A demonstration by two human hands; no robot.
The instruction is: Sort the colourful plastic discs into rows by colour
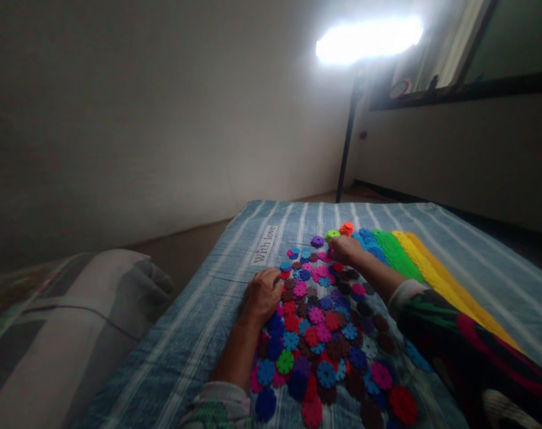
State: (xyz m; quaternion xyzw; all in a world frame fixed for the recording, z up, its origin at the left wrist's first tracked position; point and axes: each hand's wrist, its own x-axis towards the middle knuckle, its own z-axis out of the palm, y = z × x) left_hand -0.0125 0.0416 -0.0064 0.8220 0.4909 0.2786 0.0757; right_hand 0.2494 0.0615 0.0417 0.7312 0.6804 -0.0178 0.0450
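Many flat, notched discs in pink, red, blue, brown and purple lie spread over a striped blue cloth. My left hand rests at the left edge of the spread, its fingers bent and close together by some discs; whether it holds one is hidden. My right hand is at the far end, fingers pinched down beside a yellow-green disc; what it holds is too small to make out. A purple disc and an orange stack lie near it.
Long rows of overlapping discs run along the right: blue, green and yellow. Beyond the cloth stands a lit lamp on a dark pole. Bedding lies at the left, and a wall rises behind.
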